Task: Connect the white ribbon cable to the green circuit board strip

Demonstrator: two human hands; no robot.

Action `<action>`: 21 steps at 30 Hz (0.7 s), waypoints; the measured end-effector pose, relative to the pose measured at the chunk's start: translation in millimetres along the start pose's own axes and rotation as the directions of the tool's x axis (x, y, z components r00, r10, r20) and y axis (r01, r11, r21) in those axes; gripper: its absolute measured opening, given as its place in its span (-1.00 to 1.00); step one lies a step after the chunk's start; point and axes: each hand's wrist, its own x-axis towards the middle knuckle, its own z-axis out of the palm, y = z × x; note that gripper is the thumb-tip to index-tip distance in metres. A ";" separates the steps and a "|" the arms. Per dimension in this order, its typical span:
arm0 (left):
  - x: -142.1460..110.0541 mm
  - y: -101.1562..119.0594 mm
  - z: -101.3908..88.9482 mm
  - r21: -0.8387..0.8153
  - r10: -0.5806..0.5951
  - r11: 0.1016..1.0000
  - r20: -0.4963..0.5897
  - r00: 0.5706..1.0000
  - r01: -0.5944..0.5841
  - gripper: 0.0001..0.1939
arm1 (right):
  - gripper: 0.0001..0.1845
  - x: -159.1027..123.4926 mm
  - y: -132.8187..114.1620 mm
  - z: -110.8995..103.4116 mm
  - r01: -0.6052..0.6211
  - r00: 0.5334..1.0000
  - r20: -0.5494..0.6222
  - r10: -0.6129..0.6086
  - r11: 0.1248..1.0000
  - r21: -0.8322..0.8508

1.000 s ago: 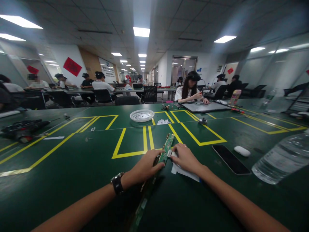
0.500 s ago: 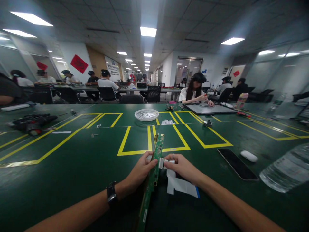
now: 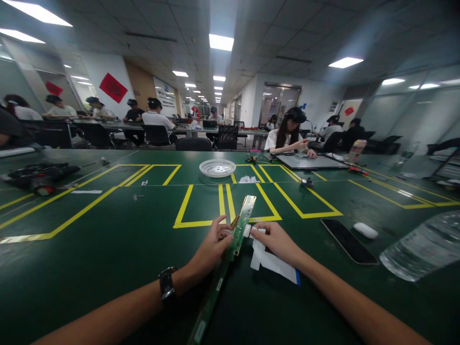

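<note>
A long, narrow green circuit board [image 3: 239, 235] slants up from the table in front of me, its lower strip running down toward the bottom edge. My left hand [image 3: 212, 247] grips its left side, thumb on the face and the other fingers partly raised behind the edge. My right hand [image 3: 276, 241] pinches the end of a white flat ribbon cable [image 3: 276, 267] beside the board's right edge. The cable's pale connector end [image 3: 247, 231] is against or very close to the board; I cannot tell whether it is seated. The folded cable hangs below, with a blue tip.
A white plastic basket [image 3: 217, 167] stands ahead on the green table, among yellow tape outlines. On the right are a phone [image 3: 348, 241], a white earbud case [image 3: 365, 230] and a large water bottle [image 3: 420, 247]. A black power tool [image 3: 43, 177] lies left. A co-worker [image 3: 289, 134] sits across.
The board first turned more upright, then leaned right again. My left fingers have loosened and lifted somewhat. My right hand stays on the cable by the board's edge. The view shifted slightly.
</note>
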 end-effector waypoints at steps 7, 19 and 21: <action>2.2 1.2 -6.2 0.169 0.043 0.985 -0.145 0.989 -0.018 -0.51 | -0.60 16.4 59.2 -71.6 -0.299 0.868 -0.496 -0.017 0.779 -0.551; 0.2 7.7 -6.6 0.166 0.077 0.985 -0.156 0.985 -0.051 -0.68 | -0.53 34.9 91.9 -98.7 -0.188 0.938 -0.310 -0.156 0.522 -0.832; 0.2 8.1 -6.1 0.137 0.092 0.988 -0.145 0.985 -0.072 -0.70 | -0.47 38.2 96.8 -99.9 -0.239 0.939 -0.332 -0.093 0.516 -0.822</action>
